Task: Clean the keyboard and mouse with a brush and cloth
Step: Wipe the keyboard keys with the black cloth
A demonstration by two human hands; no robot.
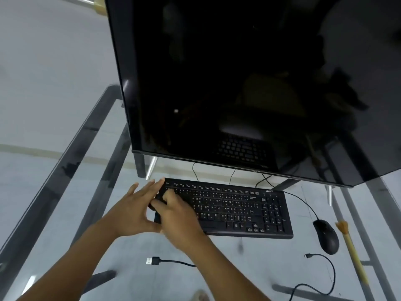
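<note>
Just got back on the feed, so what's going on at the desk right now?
A person is working at the left end of the keyboard on a glass desk. The left hand is spread open at its left edge, and the right hand rests on the keys there; whether it holds anything is unclear. The brush lies unused at the right, beside the mouse. No cloth is visible. A dark monitor stands behind.

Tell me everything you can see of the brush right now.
The brush lies flat on the glass desk, right of the mouse, apart from it. It has a long, pale yellowish handle, wood or bamboo by its look, and a short tuft of tan bristles at the far end, pointing toward the monitor. Neither hand touches it.
</note>
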